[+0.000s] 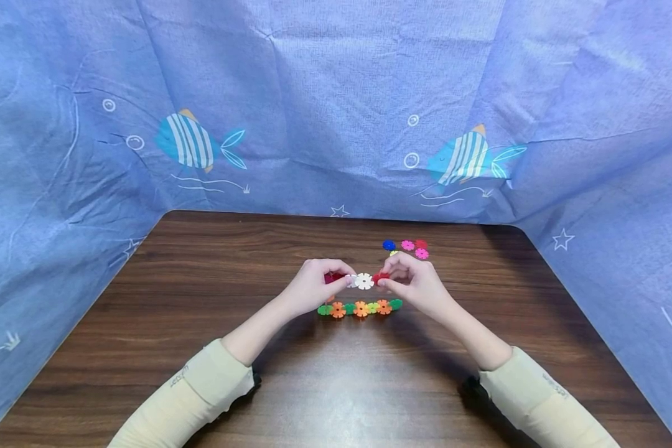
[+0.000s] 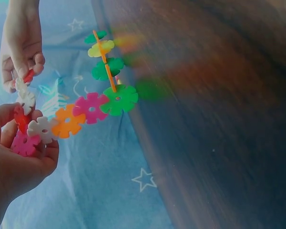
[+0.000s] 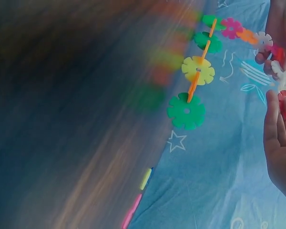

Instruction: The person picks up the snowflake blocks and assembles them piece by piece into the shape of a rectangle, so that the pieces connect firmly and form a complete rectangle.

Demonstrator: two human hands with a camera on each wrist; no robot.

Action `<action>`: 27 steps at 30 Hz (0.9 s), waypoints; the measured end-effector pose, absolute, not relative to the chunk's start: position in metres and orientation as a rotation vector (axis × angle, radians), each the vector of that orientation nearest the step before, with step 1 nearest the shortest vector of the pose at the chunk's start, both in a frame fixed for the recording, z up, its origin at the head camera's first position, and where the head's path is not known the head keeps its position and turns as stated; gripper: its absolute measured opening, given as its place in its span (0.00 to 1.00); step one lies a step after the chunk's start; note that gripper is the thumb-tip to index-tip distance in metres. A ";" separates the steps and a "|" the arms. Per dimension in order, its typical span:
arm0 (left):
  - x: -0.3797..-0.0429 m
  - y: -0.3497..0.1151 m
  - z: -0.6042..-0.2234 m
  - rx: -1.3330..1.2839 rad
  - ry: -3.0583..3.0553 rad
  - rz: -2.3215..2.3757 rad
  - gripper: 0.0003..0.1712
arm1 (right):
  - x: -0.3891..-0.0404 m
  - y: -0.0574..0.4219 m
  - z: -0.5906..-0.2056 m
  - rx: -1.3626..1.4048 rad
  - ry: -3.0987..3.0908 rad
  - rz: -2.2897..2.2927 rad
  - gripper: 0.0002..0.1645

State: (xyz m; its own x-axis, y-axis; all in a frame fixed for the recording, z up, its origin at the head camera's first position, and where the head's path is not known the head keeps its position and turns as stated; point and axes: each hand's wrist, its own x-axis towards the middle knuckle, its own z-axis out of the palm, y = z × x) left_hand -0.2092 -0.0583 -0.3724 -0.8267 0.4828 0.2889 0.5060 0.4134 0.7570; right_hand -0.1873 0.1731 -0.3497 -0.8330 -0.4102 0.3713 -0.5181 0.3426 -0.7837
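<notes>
Slotted plastic flower pieces are joined edge to edge into a chain. Its lower row (image 1: 361,309), in green, orange and yellow, stands along the table, and pink, orange and white pieces lead from it to my left hand (image 1: 313,287). That hand grips the chain at its pink, red and white pieces, partly covered by the fingers. Between the hands shows a white flower piece (image 1: 364,281). My right hand (image 1: 417,283) pinches a red flower piece (image 1: 379,278) at the white one's right edge; in the right wrist view the red piece (image 3: 285,101) touches the white.
Beyond my right hand lie several loose pieces: a blue one (image 1: 389,245), a pink one (image 1: 407,245), a red one (image 1: 421,243) and a yellow one partly hidden by the fingers. The brown wooden table (image 1: 229,261) meets a blue fish-print cloth (image 1: 336,112) behind and at both sides.
</notes>
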 end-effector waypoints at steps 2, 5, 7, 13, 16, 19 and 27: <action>-0.209 -0.058 -0.373 -0.910 -2.623 -1.420 0.05 | -0.188 0.173 -0.351 0.855 -2.485 1.536 0.10; -0.208 -0.057 -0.374 -0.888 -2.621 -1.425 0.05 | -0.188 0.173 -0.353 0.813 -2.493 1.590 0.10; -0.207 -0.056 -0.373 -0.867 -2.618 -1.435 0.05 | -0.188 0.172 -0.354 0.784 -2.498 1.630 0.09; -0.206 -0.053 -0.374 -0.829 -2.577 -1.447 0.06 | -0.187 0.170 -0.357 0.739 -2.513 1.654 0.08; -0.205 -0.052 -0.376 -0.835 -2.554 -1.424 0.06 | -0.187 0.169 -0.358 0.727 -2.522 1.642 0.08; -0.206 -0.052 -0.379 -0.845 -2.543 -1.405 0.05 | -0.188 0.170 -0.360 0.737 -2.512 1.655 0.08; -0.207 -0.052 -0.377 -0.824 -2.566 -1.440 0.05 | -0.204 0.178 -0.380 0.758 -2.480 1.656 0.11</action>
State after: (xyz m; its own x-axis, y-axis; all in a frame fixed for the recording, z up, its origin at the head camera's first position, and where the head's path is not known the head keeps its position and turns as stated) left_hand -0.2066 -0.0520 -0.3768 -0.8511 0.4119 0.3257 0.4926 0.4115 0.7668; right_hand -0.2039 0.1784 -0.3796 -0.8766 -0.3623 0.3167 -0.4315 0.3001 -0.8507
